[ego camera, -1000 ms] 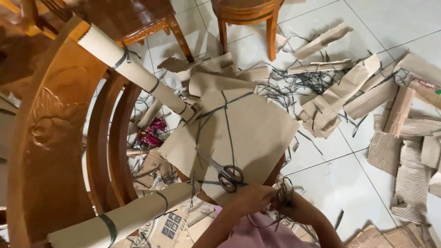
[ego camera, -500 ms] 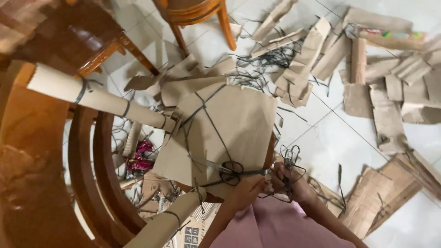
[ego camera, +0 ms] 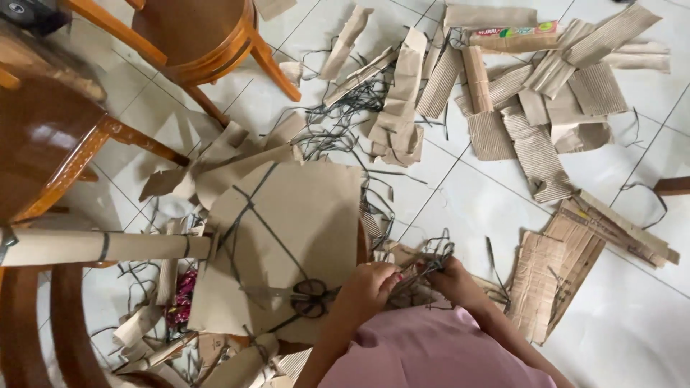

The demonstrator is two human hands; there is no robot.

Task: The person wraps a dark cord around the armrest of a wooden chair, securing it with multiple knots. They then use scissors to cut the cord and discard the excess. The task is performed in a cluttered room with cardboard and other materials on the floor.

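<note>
Between both hands (ego camera: 410, 282), tangled black straps (ego camera: 430, 264), scissors (ego camera: 310, 297) beside

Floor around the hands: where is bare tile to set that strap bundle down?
Bare tile lies between the wrapped cardboard sheet and the flattened cardboard; more lies beyond that stack. Left of the sheet, black straps and paper scraps crowd it. Both hands, left and right, grip the strap bundle.

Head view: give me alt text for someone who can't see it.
Both hands, left hand and right hand, grip a tangle of dark straps beside a strapped cardboard sheet with scissors on it. Torn cardboard pieces litter the white tiled floor.
</note>
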